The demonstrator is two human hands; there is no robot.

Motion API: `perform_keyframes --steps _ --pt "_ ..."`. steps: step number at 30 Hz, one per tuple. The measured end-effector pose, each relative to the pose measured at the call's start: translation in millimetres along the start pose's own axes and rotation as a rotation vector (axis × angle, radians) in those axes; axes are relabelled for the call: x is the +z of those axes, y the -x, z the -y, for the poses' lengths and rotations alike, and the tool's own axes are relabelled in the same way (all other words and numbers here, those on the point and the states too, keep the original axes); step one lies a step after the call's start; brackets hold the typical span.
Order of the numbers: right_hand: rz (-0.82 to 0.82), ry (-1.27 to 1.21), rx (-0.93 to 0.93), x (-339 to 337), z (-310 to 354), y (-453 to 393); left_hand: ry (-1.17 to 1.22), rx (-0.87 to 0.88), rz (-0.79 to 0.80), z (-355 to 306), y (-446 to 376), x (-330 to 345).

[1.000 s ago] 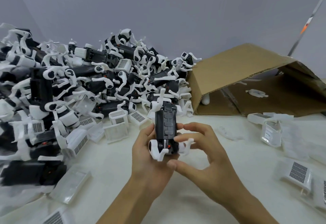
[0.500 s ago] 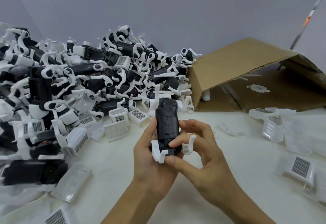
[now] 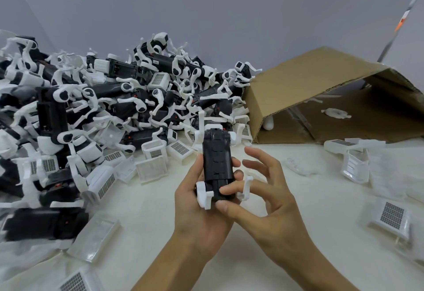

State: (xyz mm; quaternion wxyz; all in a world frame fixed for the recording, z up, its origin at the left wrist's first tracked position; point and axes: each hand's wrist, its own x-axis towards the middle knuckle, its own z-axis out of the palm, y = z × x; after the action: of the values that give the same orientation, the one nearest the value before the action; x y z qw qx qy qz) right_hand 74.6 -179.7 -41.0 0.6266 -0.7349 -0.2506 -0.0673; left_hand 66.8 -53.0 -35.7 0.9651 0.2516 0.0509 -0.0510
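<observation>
At the left of the frame, a pile point(image 3: 119, 107) of black-and-white plastic toys rises high, with clear covers point(image 3: 94, 240) strewn at its foot on the white table point(image 3: 149, 210). At lower centre, the left hand point(image 3: 197, 212) grasps a black toy point(image 3: 216, 167) from below, end-on above the table, its white legs point(image 3: 204, 195) jutting out at both ends. The right hand point(image 3: 270, 203) pinches the toy's near end between thumb and forefinger, its other fingers spread loose. The work appears to be fitting or checking the near legs, and the next move likely calls for a firm press there, with the body held steady. At right, a cardboard box point(image 3: 309, 79) lies tipped on its side, holding a small white part point(image 3: 336, 113) well inside and a white lump point(image 3: 268, 123) at its mouth.
</observation>
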Motion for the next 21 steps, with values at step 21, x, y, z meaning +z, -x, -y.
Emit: perform_keyframes --steps 21 --pt "0.053 0.013 0.014 -1.3 -0.7 3.2 0.013 0.036 -0.064 -2.5 -4.4 -11.1"
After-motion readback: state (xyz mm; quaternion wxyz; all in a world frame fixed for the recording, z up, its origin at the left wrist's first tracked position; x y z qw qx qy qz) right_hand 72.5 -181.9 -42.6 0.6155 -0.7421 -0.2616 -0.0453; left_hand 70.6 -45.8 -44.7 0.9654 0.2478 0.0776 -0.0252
